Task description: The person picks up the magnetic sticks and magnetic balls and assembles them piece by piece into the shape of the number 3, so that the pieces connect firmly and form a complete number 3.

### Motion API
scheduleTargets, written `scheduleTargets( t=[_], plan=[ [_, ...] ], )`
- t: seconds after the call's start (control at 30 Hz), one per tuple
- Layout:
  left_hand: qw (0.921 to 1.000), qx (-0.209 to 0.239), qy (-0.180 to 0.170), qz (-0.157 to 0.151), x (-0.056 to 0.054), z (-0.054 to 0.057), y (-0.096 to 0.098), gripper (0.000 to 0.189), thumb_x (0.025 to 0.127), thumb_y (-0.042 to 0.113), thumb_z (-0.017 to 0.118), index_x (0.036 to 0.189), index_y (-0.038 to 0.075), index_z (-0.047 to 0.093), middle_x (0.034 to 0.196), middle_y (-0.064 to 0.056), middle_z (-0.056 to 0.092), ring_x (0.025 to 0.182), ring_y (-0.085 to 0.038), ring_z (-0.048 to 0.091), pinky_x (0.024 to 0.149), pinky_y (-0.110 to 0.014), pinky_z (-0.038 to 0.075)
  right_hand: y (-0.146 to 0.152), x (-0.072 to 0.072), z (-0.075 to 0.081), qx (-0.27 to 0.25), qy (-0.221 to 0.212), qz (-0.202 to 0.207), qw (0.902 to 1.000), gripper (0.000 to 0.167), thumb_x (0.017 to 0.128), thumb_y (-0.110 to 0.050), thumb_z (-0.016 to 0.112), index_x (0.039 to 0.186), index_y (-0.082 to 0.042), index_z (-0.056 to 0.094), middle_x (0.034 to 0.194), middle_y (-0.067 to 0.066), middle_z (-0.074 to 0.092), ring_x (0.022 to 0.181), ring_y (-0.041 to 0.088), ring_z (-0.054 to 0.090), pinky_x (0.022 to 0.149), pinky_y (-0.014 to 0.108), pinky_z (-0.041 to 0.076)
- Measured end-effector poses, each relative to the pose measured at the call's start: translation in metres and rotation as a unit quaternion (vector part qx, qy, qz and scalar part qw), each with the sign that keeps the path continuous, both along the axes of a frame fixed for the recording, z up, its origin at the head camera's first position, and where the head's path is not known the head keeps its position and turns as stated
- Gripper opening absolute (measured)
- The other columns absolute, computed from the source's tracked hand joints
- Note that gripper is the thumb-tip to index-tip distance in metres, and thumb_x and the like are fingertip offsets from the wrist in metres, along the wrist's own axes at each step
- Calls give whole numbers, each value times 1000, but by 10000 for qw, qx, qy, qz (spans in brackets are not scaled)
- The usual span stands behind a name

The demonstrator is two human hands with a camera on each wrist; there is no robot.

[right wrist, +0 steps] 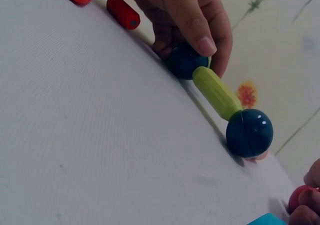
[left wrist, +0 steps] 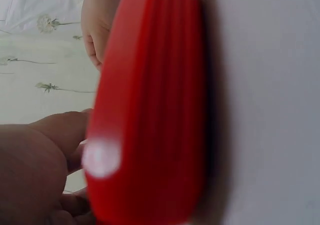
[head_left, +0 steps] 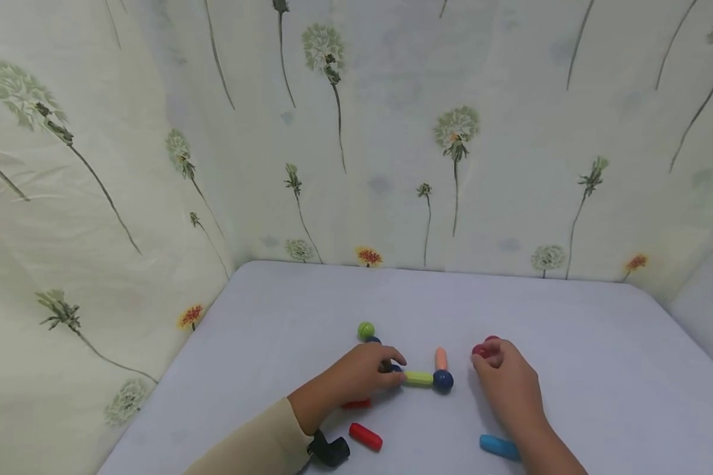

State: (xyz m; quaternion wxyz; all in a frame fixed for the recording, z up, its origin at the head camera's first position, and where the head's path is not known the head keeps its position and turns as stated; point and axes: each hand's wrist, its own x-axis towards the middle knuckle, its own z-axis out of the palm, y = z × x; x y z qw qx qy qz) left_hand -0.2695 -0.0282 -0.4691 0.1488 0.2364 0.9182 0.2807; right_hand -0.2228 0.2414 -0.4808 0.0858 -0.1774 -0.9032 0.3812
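My left hand (head_left: 362,373) grips a dark blue ball (right wrist: 185,61) between thumb and fingers. A yellow-green stick (head_left: 418,378) joins that ball to a second dark blue ball (head_left: 443,381), from which an orange stick (head_left: 441,358) extends toward the back. Over to the right, my right hand (head_left: 511,382) pinches a red ball (head_left: 481,350) at its fingertips. Another red piece (head_left: 492,338) shows just behind it, partly hidden by the fingers. Beyond the left hand lie a green ball (head_left: 366,330) and a partly covered blue piece (head_left: 373,340).
Two red sticks (head_left: 366,437) lie near the left forearm; one red stick (left wrist: 150,110) looms close to the left wrist camera. A light blue stick (head_left: 499,446) lies beside the right wrist. A flowered cloth (head_left: 386,132) hangs behind the white table (head_left: 600,369).
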Motion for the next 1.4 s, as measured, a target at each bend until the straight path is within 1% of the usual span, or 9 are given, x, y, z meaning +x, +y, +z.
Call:
scheduleTargets(
  t=[0.17, 0.4, 0.53, 0.6, 0.7, 0.87, 1.07, 1.23, 1.4],
  plan=[
    [9994, -278, 229, -10, 1, -2, 6, 24, 95, 41, 78, 118, 34, 76, 111, 13, 66, 97, -5, 55, 87, -29, 54, 2, -1, -2, -83, -22, -157, 9998, 44, 98, -30, 72, 132, -6, 58, 99, 13, 65, 93, 30, 58, 66, 29, 53],
    [9992, -182, 360, -6, 2, -5, 6, 15, 94, 39, 78, 107, 32, 76, 109, 13, 68, 98, -4, 57, 89, -29, 55, -1, 0, -3, -58, -27, -387, 9992, 42, 98, -29, 73, 129, -5, 60, 99, 15, 60, 93, 30, 54, 66, 34, 50],
    [9995, -63, 306, 30, 3, -5, 5, 11, 94, 36, 79, 103, 31, 76, 108, 13, 68, 98, -5, 58, 89, -31, 56, -3, 0, -3, 48, 142, -381, 9992, 38, 98, -25, 74, 126, -3, 63, 114, 21, 60, 107, 36, 54, 80, 45, 57],
    [9996, -9, 279, 38, 3, -4, 5, 10, 93, 35, 79, 102, 32, 75, 107, 14, 68, 97, -5, 58, 88, -31, 56, -4, -1, -2, -8, 143, -377, 9992, 36, 98, -22, 73, 126, -3, 63, 123, 23, 60, 114, 39, 56, 88, 51, 57],
    [9997, 20, 236, 54, 3, -5, 5, 9, 93, 35, 79, 101, 32, 75, 106, 14, 68, 96, -5, 58, 87, -32, 56, -5, -1, -1, -113, 40, -354, 9993, 34, 99, -21, 72, 126, -4, 63, 130, 24, 61, 118, 41, 58, 94, 54, 56],
    [9997, -25, 225, 95, 2, -7, 6, 11, 92, 36, 79, 101, 33, 75, 106, 14, 68, 96, -6, 57, 88, -33, 57, -6, -4, 0, -141, -142, -219, 9996, 35, 97, -21, 74, 126, -5, 62, 134, 25, 61, 124, 44, 57, 99, 58, 55],
    [9998, 151, 104, 111, 2, -7, 4, 9, 92, 34, 80, 99, 32, 75, 103, 15, 68, 94, -7, 57, 87, -33, 58, -9, -5, 1, -108, -328, -107, 9993, 38, 97, -22, 76, 127, -6, 58, 133, 25, 63, 126, 45, 57, 101, 59, 53],
    [9997, 192, 39, 139, 1, -9, 4, 10, 91, 34, 81, 98, 31, 75, 103, 14, 68, 94, -7, 57, 87, -34, 58, -9, -4, 1, -146, -314, 92, 9994, 50, 98, -24, 74, 139, -5, 52, 138, 26, 60, 126, 44, 58, 103, 59, 52],
    [9995, 229, -49, 192, 2, -11, 4, 11, 91, 34, 82, 98, 31, 75, 104, 13, 68, 95, -9, 58, 90, -36, 58, -9, 0, 4, 48, -452, 520, 9976, 54, 100, -26, 72, 146, -6, 54, 138, 26, 62, 128, 44, 59, 102, 60, 52]
  ],
)
